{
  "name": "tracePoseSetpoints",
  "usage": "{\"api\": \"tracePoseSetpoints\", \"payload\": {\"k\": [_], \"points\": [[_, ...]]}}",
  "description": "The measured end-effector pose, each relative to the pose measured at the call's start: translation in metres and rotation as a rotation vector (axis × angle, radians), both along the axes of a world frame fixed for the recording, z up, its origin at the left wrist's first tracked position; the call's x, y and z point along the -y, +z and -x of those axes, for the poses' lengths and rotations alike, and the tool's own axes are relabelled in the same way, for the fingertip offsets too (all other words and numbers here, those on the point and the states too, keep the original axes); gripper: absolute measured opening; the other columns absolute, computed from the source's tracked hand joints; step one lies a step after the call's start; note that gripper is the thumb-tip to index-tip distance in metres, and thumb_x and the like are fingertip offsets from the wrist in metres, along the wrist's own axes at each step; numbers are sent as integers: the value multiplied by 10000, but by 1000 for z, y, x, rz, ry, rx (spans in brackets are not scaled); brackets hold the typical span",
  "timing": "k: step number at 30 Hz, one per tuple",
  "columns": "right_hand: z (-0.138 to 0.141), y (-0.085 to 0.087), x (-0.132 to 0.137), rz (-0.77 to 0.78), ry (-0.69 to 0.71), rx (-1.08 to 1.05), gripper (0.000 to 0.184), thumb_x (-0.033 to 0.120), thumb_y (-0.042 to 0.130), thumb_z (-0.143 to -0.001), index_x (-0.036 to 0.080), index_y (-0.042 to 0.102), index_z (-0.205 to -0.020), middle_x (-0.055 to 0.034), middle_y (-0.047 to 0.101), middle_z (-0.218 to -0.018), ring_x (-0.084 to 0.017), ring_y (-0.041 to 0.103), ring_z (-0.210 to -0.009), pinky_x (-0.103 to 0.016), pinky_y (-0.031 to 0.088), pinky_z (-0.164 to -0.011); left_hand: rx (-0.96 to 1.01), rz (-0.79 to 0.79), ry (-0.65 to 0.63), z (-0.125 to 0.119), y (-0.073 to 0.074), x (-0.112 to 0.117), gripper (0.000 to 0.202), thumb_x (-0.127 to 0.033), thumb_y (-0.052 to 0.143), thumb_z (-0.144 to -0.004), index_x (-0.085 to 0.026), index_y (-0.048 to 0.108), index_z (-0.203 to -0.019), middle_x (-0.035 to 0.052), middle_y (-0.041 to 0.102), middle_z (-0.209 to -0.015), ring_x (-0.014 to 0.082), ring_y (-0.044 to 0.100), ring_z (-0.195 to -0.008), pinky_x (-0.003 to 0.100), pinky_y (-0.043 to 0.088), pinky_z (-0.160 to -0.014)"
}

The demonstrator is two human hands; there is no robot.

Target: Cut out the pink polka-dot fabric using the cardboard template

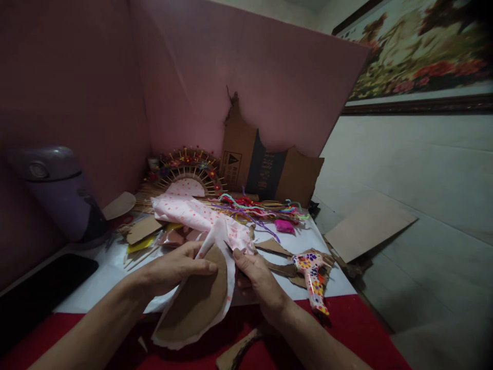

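My left hand pinches a half-round piece of brown cardboard near its upper end, thumb on the cardboard face. White fabric with pink dots lies behind the cardboard and shows as a border around its curved edge. A loose part of this cloth rises above the cardboard and stretches back over the table. My right hand is closed on scissors, whose dark blade tip shows at the cloth edge beside the cardboard. The handles are hidden in the fingers.
A patterned glue gun lies on cardboard scraps at right. Colourful pipe cleaners, a fan-shaped stick piece with beads and standing cardboard are behind. A purple bottle and black phone are at left.
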State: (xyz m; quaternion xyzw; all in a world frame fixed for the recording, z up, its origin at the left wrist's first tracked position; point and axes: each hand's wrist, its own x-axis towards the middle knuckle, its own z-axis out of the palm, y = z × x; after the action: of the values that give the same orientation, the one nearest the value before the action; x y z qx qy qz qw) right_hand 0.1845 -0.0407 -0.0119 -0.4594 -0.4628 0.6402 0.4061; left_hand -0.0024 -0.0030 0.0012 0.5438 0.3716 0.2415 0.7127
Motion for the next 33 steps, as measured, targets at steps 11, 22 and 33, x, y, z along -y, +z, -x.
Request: {"api": "tracePoseSetpoints", "payload": {"k": [11,22,33], "points": [[-3,-5,-5,26,-2,29,551,697,556,-669,177,434,-535,114,236,-374,-25,137,-334,-209,70,-365,-46,-45,2,3,0,-2,285,-316,708,-666,-180,642,-907,19,669,-827,176,595,-739,271,437,-681],[1,0,0,14,-18,45,541,690,544,-688,177,426,-564,76,327,-466,-42,180,-396,-220,96,-403,-47,-29,-8,1,2,-1,281,-317,721,-642,-180,647,-876,15,665,-794,164,592,-693,265,448,-651],[-3,-6,-5,-44,43,16,536,668,564,-693,182,406,-531,109,242,-402,-29,144,-349,-231,71,-390,-85,-49,7,3,3,0,307,-310,715,-642,-174,638,-907,31,671,-830,185,602,-738,282,448,-678]]}}
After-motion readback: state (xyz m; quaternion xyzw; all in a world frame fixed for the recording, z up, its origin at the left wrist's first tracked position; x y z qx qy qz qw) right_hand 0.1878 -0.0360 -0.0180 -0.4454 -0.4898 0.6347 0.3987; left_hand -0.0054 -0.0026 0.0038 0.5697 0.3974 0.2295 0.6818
